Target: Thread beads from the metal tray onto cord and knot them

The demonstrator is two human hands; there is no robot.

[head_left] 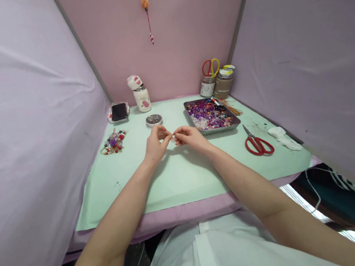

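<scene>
Left hand (pixel 156 146) and right hand (pixel 193 137) are held close together above the worktop (pixel 178 181), small clear beads (pixel 173 139) being pinched by both.

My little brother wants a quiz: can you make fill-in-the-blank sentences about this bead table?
The left grip and right grip are close together above a table cover coloured pale ____.
The scissors lying on the table cover have ____ handles.
Another pair of scissors, standing in a jar, has one red handle and one ____ handle.
The tray of beads is to the ____ of the small round container.
Missing words: green; red; yellow; right.
</scene>
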